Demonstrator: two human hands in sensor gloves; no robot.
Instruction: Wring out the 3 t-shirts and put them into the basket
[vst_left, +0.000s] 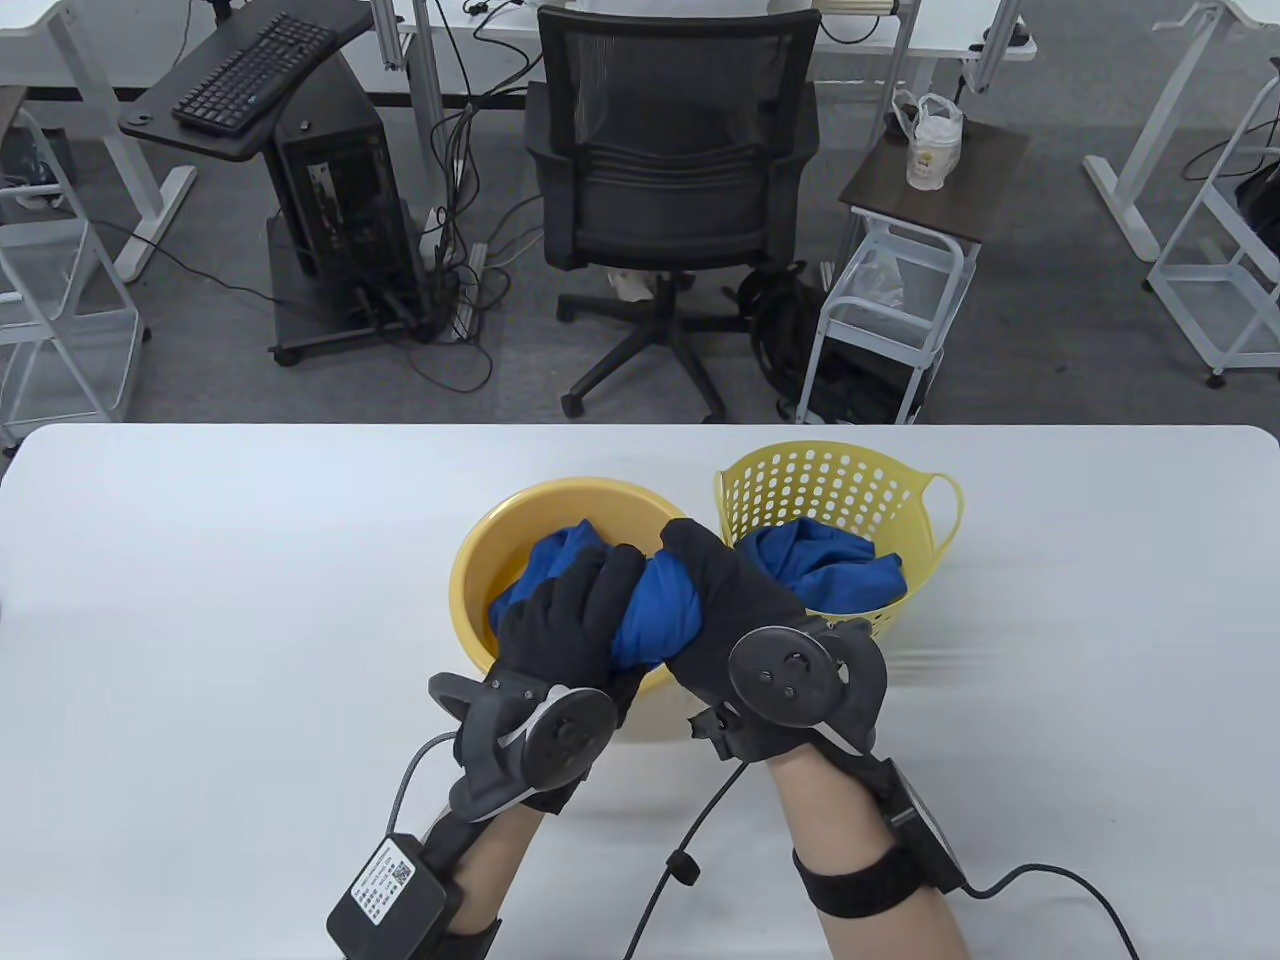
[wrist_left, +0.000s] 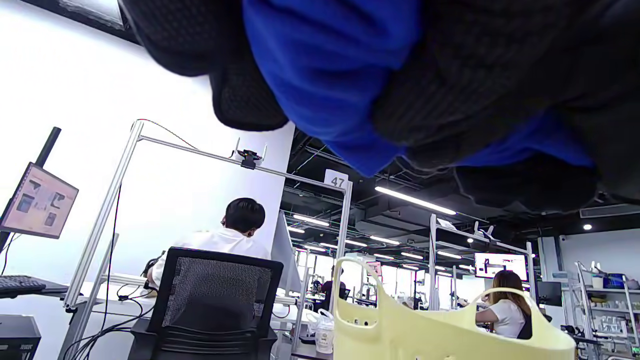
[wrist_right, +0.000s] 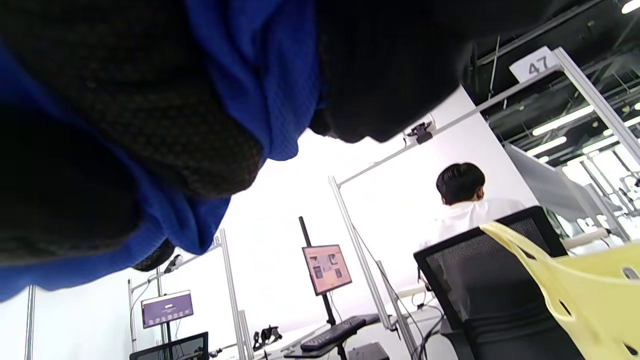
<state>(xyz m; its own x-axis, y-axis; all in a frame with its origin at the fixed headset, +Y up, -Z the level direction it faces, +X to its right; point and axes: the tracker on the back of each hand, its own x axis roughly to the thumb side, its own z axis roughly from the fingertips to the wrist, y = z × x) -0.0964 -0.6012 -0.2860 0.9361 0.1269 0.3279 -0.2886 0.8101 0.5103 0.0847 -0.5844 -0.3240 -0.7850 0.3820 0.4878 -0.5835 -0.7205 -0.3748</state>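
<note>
Both gloved hands clamp one twisted blue t-shirt (vst_left: 655, 610) over the yellow basin (vst_left: 480, 580).

Left hand (vst_left: 560, 625) has its fingers curled tight round the shirt's left end; right hand (vst_left: 725, 600) is wrapped round the right end, the two nearly touching. Between them the cloth is wound into a thick rope, its long axis running left to right, with loose folds spilling into the basin. A second blue t-shirt (vst_left: 825, 565) lies crumpled in the perforated yellow basket (vst_left: 830, 485), just right of the basin. Two shirts are visible; a third cannot be made out.
</note>
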